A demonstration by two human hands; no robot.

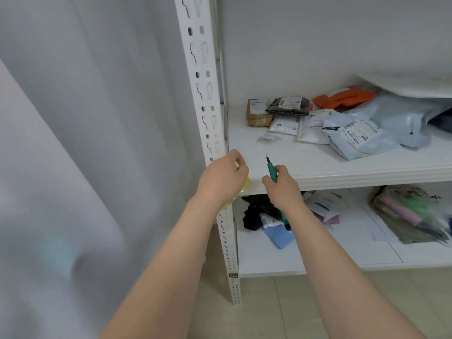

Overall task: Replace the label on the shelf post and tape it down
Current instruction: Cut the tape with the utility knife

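yellow label (pixel 247 184) is peeking out from under my left hand (pixel 223 178), which is curling against the white shelf post (pixel 204 94) at shelf (pixel 342 171) level; i cannot tell if it is pinching the label. my right hand (pixel 281 192) is gripping a green-handled tool (pixel 272 172), tip pointing up.

At the centre, the left hand (pixel 222 178) is curled against the white perforated metal shelf post (pixel 204 77), its fingertips pinching the upper edge of a yellow translucent sheet (pixel 247 184) that shows beneath the palm. Just beside it at 3 o'clock, the right hand (pixel 283 189) grips a green-handled tool with a thin pointed tip (pixel 272 171), tip toward 12 o'clock. Towards 2 o'clock, mixed plastic mailing parcels (pixel 354 133) lie on the white shelf board (pixel 342 165).
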